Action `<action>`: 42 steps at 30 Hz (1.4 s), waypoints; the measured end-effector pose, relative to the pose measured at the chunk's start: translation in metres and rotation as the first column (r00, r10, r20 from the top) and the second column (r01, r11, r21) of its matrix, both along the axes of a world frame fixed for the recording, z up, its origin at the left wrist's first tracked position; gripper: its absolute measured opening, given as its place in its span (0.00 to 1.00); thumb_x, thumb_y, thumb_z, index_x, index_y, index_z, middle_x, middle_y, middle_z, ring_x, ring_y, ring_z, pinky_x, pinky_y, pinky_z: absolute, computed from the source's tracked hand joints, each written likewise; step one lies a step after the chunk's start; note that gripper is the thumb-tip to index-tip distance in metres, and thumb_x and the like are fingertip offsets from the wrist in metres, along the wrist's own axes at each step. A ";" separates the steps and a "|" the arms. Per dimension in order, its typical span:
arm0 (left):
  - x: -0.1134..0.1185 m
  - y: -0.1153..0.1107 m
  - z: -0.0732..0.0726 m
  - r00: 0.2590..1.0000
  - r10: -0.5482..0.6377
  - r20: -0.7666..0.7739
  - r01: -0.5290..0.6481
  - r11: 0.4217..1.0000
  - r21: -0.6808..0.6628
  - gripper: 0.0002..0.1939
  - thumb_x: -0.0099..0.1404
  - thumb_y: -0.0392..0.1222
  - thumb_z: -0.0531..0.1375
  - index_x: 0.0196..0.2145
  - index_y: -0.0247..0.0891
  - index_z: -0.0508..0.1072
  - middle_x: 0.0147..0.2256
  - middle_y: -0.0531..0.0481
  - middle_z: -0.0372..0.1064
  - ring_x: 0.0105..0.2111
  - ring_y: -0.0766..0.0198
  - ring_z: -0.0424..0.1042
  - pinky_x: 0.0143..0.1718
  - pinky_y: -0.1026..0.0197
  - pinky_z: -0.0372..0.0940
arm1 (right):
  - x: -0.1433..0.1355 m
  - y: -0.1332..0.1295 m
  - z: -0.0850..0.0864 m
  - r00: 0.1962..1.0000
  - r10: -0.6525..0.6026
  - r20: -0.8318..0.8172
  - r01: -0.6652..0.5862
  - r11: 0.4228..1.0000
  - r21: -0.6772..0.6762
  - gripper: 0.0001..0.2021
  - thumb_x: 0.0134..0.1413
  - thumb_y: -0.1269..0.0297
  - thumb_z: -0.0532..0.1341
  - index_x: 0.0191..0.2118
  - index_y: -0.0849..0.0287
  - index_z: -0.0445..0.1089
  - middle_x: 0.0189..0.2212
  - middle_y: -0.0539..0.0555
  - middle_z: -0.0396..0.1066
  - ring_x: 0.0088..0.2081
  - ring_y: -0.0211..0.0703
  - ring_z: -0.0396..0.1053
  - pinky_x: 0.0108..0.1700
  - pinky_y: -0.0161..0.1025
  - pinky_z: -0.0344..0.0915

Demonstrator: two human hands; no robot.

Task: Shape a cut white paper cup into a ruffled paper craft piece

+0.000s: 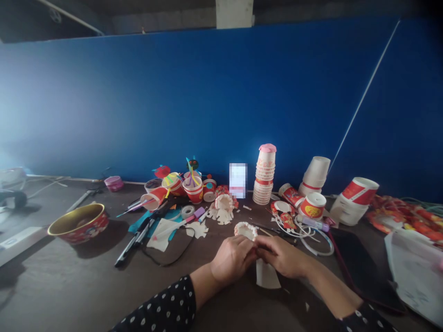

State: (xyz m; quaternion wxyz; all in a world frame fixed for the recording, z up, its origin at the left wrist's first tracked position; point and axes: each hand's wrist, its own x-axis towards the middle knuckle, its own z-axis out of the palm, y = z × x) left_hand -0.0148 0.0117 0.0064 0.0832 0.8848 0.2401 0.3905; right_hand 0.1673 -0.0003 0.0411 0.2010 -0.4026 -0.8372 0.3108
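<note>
My left hand (232,259) and my right hand (282,256) meet over the table, fingers closed together around a cut paper cup (245,229). Short curled white-and-red strips line the cup's far rim. Below my fingers a flat white paper piece (267,275) sticks out toward me; whether it belongs to the cup cannot be made out. My fingertips partly cover the cup's near side. Beyond it lies another cut cup (223,210) with its white strips spread out like petals.
Several stacked paper cups (263,180) stand at the back. More cups (314,205) sit to the right, beside a dark tablet (363,267). On the left are a gold-lined bowl (81,226), a black cutter (135,240) and tape (188,211). A blue wall (173,101) rises behind.
</note>
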 end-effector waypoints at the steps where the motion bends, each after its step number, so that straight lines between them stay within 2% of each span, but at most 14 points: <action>1: 0.000 0.000 0.000 1.000 0.001 0.003 -0.001 1.000 0.001 0.14 0.68 0.44 0.50 0.29 0.34 0.68 0.25 0.48 0.66 0.25 0.64 0.65 0.27 0.65 0.60 | 0.000 0.000 0.000 1.000 0.004 0.005 -0.004 1.000 0.015 0.11 0.58 0.57 0.52 0.34 0.58 0.67 0.29 0.52 0.68 0.32 0.42 0.63 0.34 0.37 0.59; 7: 0.001 0.001 -0.004 1.000 0.017 0.000 -0.017 1.000 0.008 0.17 0.68 0.47 0.50 0.27 0.35 0.66 0.23 0.48 0.65 0.23 0.64 0.64 0.25 0.65 0.58 | 0.000 -0.001 0.005 0.999 0.049 0.024 -0.050 0.998 0.031 0.11 0.59 0.59 0.50 0.32 0.58 0.65 0.29 0.49 0.67 0.32 0.40 0.63 0.33 0.35 0.57; 13: 0.001 0.001 -0.007 0.999 0.034 -0.018 -0.034 0.999 -0.028 0.14 0.66 0.46 0.54 0.25 0.35 0.64 0.23 0.49 0.65 0.23 0.65 0.64 0.25 0.66 0.58 | 0.001 -0.001 0.004 0.996 0.017 0.084 -0.019 1.000 0.021 0.10 0.59 0.60 0.51 0.29 0.58 0.64 0.26 0.48 0.66 0.30 0.38 0.62 0.32 0.34 0.55; 19: 0.001 0.002 -0.006 0.999 0.033 -0.009 -0.033 0.999 -0.015 0.16 0.66 0.48 0.53 0.24 0.36 0.63 0.22 0.51 0.63 0.22 0.66 0.63 0.24 0.66 0.58 | 0.001 -0.001 0.004 0.995 0.011 0.104 -0.014 1.000 0.024 0.11 0.59 0.60 0.50 0.29 0.57 0.63 0.25 0.48 0.65 0.29 0.38 0.62 0.31 0.34 0.55; 23: 0.001 0.001 -0.003 1.000 0.024 0.009 -0.024 1.000 -0.006 0.13 0.67 0.44 0.51 0.27 0.36 0.64 0.24 0.49 0.64 0.24 0.65 0.63 0.27 0.65 0.59 | 0.002 0.000 0.001 0.996 0.005 0.086 -0.009 0.999 0.047 0.11 0.60 0.57 0.50 0.32 0.57 0.63 0.28 0.49 0.67 0.30 0.40 0.63 0.32 0.36 0.56; 28: 0.001 -0.001 0.001 1.000 0.013 -0.014 -0.013 1.000 0.019 0.09 0.66 0.37 0.50 0.29 0.35 0.66 0.26 0.47 0.65 0.26 0.63 0.64 0.28 0.64 0.60 | 0.002 0.000 -0.002 0.998 0.032 0.046 -0.031 0.999 -0.015 0.12 0.61 0.56 0.49 0.33 0.57 0.63 0.26 0.51 0.68 0.28 0.40 0.64 0.30 0.35 0.57; 33: 0.000 0.000 0.000 1.000 0.006 -0.013 -0.006 1.000 -0.008 0.08 0.65 0.36 0.50 0.29 0.35 0.66 0.26 0.47 0.66 0.28 0.63 0.65 0.30 0.63 0.62 | -0.001 -0.002 -0.002 0.995 -0.033 0.093 0.022 0.993 0.114 0.10 0.60 0.59 0.50 0.33 0.56 0.63 0.29 0.51 0.69 0.30 0.42 0.66 0.31 0.36 0.55; 37: 0.000 0.000 -0.004 1.000 0.018 -0.021 -0.019 0.999 -0.042 0.07 0.64 0.37 0.52 0.29 0.35 0.66 0.26 0.48 0.66 0.27 0.64 0.65 0.29 0.64 0.62 | -0.001 -0.001 -0.001 0.987 -0.056 0.153 0.036 0.991 0.127 0.12 0.60 0.57 0.50 0.30 0.56 0.64 0.25 0.50 0.69 0.28 0.41 0.65 0.29 0.36 0.53; 42: 0.000 0.001 -0.007 0.998 0.057 0.019 -0.056 0.996 -0.063 0.08 0.64 0.40 0.55 0.28 0.36 0.65 0.24 0.50 0.65 0.24 0.65 0.65 0.26 0.66 0.60 | 0.001 -0.002 0.004 0.981 -0.062 0.185 0.038 0.991 0.128 0.13 0.59 0.55 0.50 0.32 0.54 0.67 0.24 0.48 0.69 0.27 0.40 0.66 0.29 0.35 0.52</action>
